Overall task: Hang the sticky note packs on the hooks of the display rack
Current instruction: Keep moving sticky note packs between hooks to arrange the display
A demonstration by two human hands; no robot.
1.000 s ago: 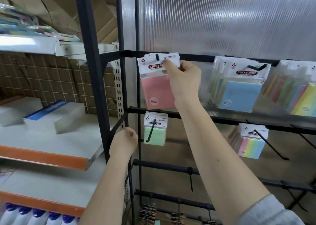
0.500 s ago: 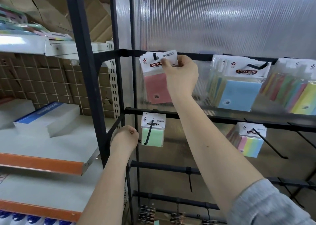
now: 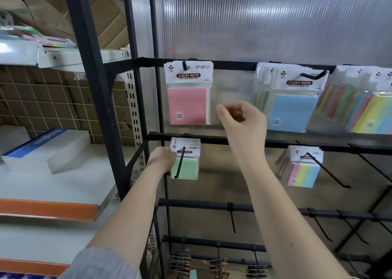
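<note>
A pink sticky note pack (image 3: 187, 105) hangs on the top-left hook (image 3: 184, 65) of the black display rack (image 3: 233, 65). My right hand (image 3: 244, 122) hovers just right of and below it, fingers loosely curled, holding nothing. One row down, my left hand (image 3: 161, 160) is against the left edge of a green pack (image 3: 187, 168) hanging on its hook; its fingers are hidden. A blue pack (image 3: 292, 111), striped packs (image 3: 371, 113) and a rainbow pack (image 3: 303, 172) hang further right.
Bare black hooks (image 3: 331, 172) stick out on the second row at right, and another bare hook (image 3: 233, 221) hangs on the row below. A white shelf with an orange edge (image 3: 48, 210) holds boxes (image 3: 46, 147) at left. Binder clips (image 3: 180, 261) hang at the bottom.
My right hand has let go of the pink pack's header and dropped down to the right; the pack now hangs free. My left hand has moved right, up to the green pack.
</note>
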